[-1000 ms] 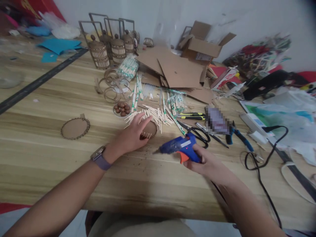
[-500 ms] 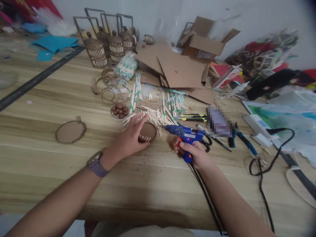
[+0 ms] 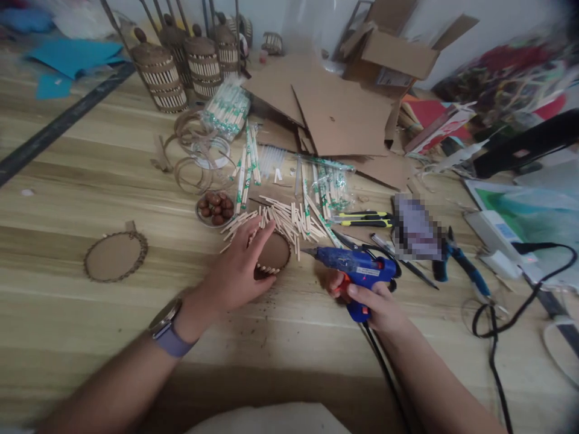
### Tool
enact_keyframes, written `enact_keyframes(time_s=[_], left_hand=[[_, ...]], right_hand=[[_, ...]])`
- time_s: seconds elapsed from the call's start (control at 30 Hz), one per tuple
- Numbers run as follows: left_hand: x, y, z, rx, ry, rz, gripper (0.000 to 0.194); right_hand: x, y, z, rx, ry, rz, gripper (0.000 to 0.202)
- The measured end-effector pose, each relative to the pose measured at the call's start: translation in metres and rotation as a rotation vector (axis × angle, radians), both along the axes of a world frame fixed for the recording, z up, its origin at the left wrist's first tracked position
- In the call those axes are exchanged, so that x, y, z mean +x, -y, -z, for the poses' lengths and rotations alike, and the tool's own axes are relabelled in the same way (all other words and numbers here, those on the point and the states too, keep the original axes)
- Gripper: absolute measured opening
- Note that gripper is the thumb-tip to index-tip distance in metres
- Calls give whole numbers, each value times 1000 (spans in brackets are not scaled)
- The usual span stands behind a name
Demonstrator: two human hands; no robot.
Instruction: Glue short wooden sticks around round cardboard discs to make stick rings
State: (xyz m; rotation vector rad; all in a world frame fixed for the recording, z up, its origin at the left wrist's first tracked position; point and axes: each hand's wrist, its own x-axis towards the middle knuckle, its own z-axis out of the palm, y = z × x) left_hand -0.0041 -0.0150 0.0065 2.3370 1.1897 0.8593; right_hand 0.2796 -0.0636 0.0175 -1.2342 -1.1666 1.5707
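Observation:
My left hand, with a watch on its wrist, is spread around the left side of a round brown cardboard base. Its thumb is by the front rim and its fingers by the far rim; contact is hard to tell. Short pale sticks line the base's near edge, and the hand hides its left part. In my right hand is a blue hot glue gun, fingers wrapped round the handle at the orange trigger. Its nozzle points left, just right of the base. Cut sticks lie heaped behind the base.
Another cardboard disc with a braided rim lies left. A bowl of brown beads, wrapped chopsticks, a utility knife and pliers lie around. Lidded stick lanterns and cardboard sheets are behind. A black cord runs down the right.
The view has tilted down and moved closer, so the tabletop things appear shifted. Both hands keep nearly the same places by the base, the glue gun still in the right.

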Motion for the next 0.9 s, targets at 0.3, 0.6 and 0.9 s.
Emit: enact_keyframes(time_s=[0.3,0.6,0.9], left_hand=[[2,1,-1,18,20,-20,117],[4,-6,5,30,41,-67,113],[3,-6,5,30,34,-87,113]], right_hand=[[-7,-2,-7,45,65,-29,44],[-9,1,-10,136,160,-90,40],[-20,3,-20,118,326,-56,31]])
